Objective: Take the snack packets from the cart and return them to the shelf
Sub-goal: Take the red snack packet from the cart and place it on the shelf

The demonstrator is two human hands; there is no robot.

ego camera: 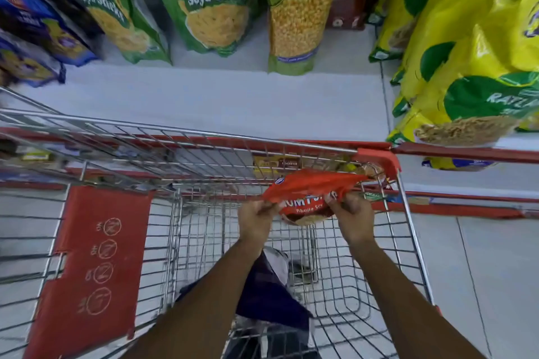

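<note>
A red snack packet with white lettering hangs above the wire cart, near the cart's far right corner. My left hand pinches its left edge and my right hand grips its right side. The packet is crumpled and tilted. The white shelf lies just beyond the cart's far rim, with a bare strip along its front.
Green Soya Sticks packets and a green boondi packet stand upright on the shelf. Blue packets fill the left, yellow packets the right. The cart's red child-seat flap is at left. Lower shelves show through the cart.
</note>
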